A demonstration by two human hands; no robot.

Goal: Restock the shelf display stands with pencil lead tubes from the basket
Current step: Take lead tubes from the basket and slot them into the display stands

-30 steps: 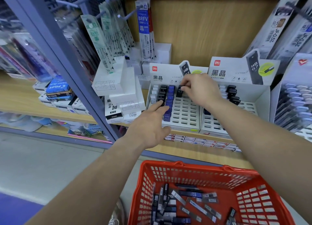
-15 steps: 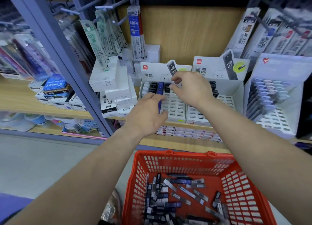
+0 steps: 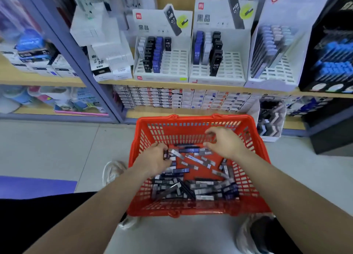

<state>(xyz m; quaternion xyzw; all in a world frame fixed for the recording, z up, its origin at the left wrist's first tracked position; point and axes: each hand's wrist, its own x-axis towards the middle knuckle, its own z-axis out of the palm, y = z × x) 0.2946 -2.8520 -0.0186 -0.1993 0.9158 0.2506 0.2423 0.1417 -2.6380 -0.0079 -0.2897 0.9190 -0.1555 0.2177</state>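
Evidently the picking-up step was in hand. Pencil lead tubes (image 3: 193, 187) lay flat and jumbled beneath the fingers in the basket (image 3: 191, 118), their long axes pointing every way. The left hand (image 3: 154, 160) seemingly gripped a dark tube (image 3: 165, 155), its end poking beyond the curled fingers. The right hand (image 3: 226, 144) hovered just above, fingers parted and empty. Next, a tube probably needed pinching and turning upright for the display stands (image 3: 162, 66).

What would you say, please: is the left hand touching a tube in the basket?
Touching. The head view shows the left hand, fingers curled round a dark tube, inside the basket.
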